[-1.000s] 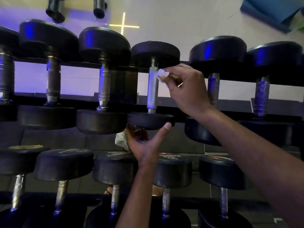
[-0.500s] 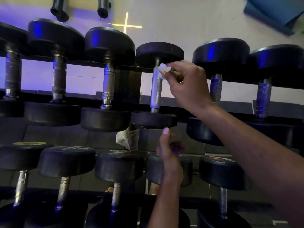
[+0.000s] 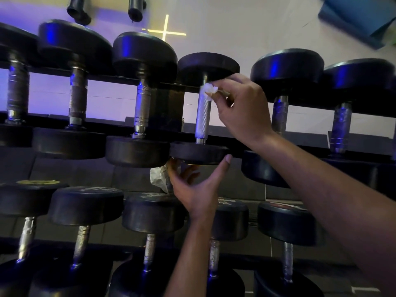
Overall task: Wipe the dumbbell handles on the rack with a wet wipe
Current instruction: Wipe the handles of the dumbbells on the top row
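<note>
Black dumbbells sit in two rows on a dark rack (image 3: 169, 108). My right hand (image 3: 242, 108) pinches a small white wet wipe (image 3: 210, 89) against the top of the knurled silver handle (image 3: 202, 118) of the fourth upper dumbbell, just below its far head. My left hand (image 3: 197, 189) reaches up under that dumbbell's near head (image 3: 199, 152). Its thumb touches the head's right edge, and its curled fingers hold a crumpled white packet (image 3: 159, 179) at the head's left underside.
Neighbouring upper dumbbells stand close on both sides, with handles at left (image 3: 142, 108) and right (image 3: 279, 114). The lower row of dumbbell heads (image 3: 153, 211) lies right under my left forearm. A blue mat (image 3: 360, 16) lies on the floor beyond.
My left hand dropped lower and to the right, then came back up under the near head. My right hand slid the wipe slightly up the handle toward the far head.
</note>
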Demonstrator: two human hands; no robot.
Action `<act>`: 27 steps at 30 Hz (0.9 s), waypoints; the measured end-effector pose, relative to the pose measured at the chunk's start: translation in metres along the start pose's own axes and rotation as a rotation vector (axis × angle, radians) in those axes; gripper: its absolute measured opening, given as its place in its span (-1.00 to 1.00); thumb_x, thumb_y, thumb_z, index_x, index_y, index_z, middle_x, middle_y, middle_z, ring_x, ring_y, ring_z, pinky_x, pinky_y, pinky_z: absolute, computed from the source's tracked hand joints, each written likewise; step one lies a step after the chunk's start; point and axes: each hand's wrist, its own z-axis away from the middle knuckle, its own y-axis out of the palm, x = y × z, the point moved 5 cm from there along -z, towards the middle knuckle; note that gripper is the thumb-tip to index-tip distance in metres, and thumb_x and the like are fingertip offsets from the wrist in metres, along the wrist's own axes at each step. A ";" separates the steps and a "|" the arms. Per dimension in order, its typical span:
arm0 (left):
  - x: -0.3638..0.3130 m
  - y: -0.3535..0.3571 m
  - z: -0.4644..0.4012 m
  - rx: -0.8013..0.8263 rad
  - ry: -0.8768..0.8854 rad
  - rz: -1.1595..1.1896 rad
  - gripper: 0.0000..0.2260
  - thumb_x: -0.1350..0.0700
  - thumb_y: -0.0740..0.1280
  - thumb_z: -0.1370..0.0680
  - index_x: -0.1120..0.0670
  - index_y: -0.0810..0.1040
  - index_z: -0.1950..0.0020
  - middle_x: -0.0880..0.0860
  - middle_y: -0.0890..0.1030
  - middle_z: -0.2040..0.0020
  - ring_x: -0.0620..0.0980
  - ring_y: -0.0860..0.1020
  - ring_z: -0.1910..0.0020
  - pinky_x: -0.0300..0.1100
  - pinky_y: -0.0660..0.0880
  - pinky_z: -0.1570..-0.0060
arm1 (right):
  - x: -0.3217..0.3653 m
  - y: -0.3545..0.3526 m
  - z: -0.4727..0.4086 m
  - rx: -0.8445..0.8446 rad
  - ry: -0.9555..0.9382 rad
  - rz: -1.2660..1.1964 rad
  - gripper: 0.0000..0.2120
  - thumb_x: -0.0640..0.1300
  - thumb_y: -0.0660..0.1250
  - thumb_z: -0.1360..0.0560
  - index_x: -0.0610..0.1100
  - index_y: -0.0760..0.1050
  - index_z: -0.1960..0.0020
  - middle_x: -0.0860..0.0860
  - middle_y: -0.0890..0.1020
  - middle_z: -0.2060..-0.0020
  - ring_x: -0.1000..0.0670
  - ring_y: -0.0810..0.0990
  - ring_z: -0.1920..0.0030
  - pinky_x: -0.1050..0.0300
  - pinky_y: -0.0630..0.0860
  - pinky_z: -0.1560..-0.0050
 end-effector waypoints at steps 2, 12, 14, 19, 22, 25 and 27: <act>0.000 0.001 -0.003 0.014 -0.030 0.044 -0.06 -0.06 0.86 -0.15 -0.04 0.57 -0.47 0.11 0.70 -0.31 0.25 0.68 -0.27 0.21 0.69 -0.22 | 0.003 -0.003 0.001 -0.058 -0.004 0.058 -0.81 0.05 0.36 -0.65 0.06 0.73 -0.13 0.14 0.70 0.02 0.04 0.66 0.13 0.14 0.50 0.19; -0.008 -0.007 -0.017 0.191 -0.278 0.203 -0.30 -0.06 0.75 -0.16 0.24 0.66 -0.17 0.14 0.68 0.00 0.04 0.66 0.08 -0.15 0.62 0.10 | 0.012 -0.003 0.001 -0.114 -0.031 0.151 -0.78 0.08 0.31 -0.66 0.08 0.72 -0.13 0.14 0.72 -0.01 -0.02 0.69 0.16 0.16 0.44 0.26; -0.007 -0.008 -0.022 0.271 -0.343 0.204 -0.37 -0.10 0.70 -0.16 0.12 0.64 -0.13 0.18 0.63 0.01 0.01 0.62 0.15 -0.21 0.58 0.16 | 0.016 -0.001 0.000 -0.129 -0.027 0.170 -0.78 0.09 0.32 -0.66 0.09 0.72 -0.13 0.14 0.72 -0.02 -0.04 0.70 0.16 0.14 0.44 0.26; -0.013 -0.013 -0.028 0.407 -0.370 0.138 -0.17 -0.26 0.78 -0.08 0.11 0.70 -0.22 0.19 0.69 -0.09 0.02 0.66 0.06 -0.19 0.60 0.09 | 0.018 0.011 0.003 -0.110 0.034 0.173 -0.84 -0.02 0.36 -0.61 0.07 0.72 -0.08 0.12 0.65 -0.02 -0.04 0.66 0.17 0.14 0.44 0.27; -0.015 -0.016 -0.026 0.437 -0.394 0.080 -0.32 -0.23 0.70 -0.18 0.06 0.72 -0.20 0.13 0.71 -0.09 0.02 0.66 -0.02 -0.09 0.56 -0.05 | 0.012 0.013 0.003 -0.073 0.106 0.072 -0.86 -0.08 0.40 -0.56 0.05 0.73 -0.04 0.13 0.67 0.01 0.00 0.64 0.10 0.10 0.51 0.21; -0.015 -0.018 -0.023 0.477 -0.389 -0.002 -0.15 -0.37 0.69 -0.18 0.08 0.71 -0.34 0.12 0.75 -0.19 -0.02 0.68 -0.04 -0.04 0.52 -0.12 | 0.004 0.013 0.003 0.002 0.136 0.004 -0.92 -0.06 0.47 -0.50 0.04 0.73 0.03 0.15 0.69 0.07 0.04 0.64 0.13 0.07 0.55 0.17; -0.019 -0.019 -0.020 0.474 -0.375 -0.016 0.02 -0.49 0.68 -0.08 0.07 0.69 -0.38 0.05 0.75 -0.14 -0.05 0.69 0.02 -0.04 0.50 -0.11 | 0.002 0.013 0.010 0.087 0.136 -0.017 -0.93 -0.01 0.52 -0.47 0.05 0.73 0.05 0.16 0.70 0.09 0.04 0.65 0.14 0.05 0.56 0.17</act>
